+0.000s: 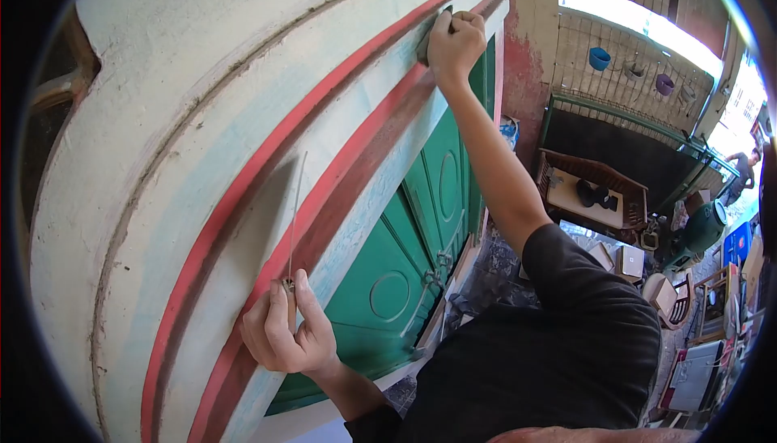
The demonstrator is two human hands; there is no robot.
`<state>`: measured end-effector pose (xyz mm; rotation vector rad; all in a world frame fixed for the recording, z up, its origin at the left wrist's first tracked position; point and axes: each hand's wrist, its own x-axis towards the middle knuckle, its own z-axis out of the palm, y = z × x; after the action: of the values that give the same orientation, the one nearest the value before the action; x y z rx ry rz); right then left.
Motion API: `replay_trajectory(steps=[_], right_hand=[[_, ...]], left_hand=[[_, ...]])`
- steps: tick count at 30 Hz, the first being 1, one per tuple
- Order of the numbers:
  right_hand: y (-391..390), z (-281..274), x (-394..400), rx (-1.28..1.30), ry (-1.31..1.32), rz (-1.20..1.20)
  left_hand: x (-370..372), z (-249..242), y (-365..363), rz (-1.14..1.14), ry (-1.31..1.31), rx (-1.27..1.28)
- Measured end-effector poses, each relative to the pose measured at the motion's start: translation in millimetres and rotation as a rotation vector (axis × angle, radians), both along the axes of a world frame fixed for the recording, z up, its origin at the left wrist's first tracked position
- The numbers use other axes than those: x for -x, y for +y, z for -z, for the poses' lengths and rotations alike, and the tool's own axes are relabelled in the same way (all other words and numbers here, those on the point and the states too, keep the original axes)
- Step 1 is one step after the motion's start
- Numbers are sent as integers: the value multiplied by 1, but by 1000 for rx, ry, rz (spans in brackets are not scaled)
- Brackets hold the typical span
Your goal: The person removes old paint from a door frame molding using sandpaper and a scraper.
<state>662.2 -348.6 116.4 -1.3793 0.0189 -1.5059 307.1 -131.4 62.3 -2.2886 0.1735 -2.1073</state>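
Note:
My left hand is closed around the brown handle of a thin-bladed scraper. Its blade points up, seen edge-on, and a wide shadow falls on the wall beside it. The fingers are close to the red moulding. Higher up, my right hand is stretched out along the trim above the door. It pinches a dark grey folded piece, like sandpaper, against the pale band between the red mouldings. Most of that piece is hidden behind the fingers.
Below the trim is a green panelled door with a metal latch. A wooden bench with a dark item on it stands to the right. Blue pot hangs on a wire grille. Chairs, boxes and a distant person are further right.

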Motion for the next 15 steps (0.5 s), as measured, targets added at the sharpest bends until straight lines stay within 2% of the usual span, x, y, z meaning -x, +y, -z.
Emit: replay_trajectory(steps=[2, 3, 5, 6, 8, 9, 11, 13, 15], right_hand=[[21, 8, 33, 116, -108, 0], [35, 14, 57, 158, -222, -75], [50, 22, 96, 137, -109, -279], [43, 20, 84, 132, -108, -274], [24, 9, 38, 138, -168, -19], [17, 4, 22, 142, -165, -26], [7, -1, 3, -22, -61, -11], [23, 1, 38, 92, -116, -15], [51, 11, 91, 162, -263, -211]], left_hand=[[-3, -1, 0, 0, -15, 8], [-3, 0, -1, 10, -12, 12], [-2, 1, -2, 14, -15, 19], [-1, 0, -1, 6, -22, 28], [-2, 1, 0, 4, -24, 32], [0, 2, -1, 0, -22, 47], [3, 2, -1, -5, -12, 36], [0, 0, 0, -11, -24, 19], [-1, 1, -1, -8, -19, 23]])
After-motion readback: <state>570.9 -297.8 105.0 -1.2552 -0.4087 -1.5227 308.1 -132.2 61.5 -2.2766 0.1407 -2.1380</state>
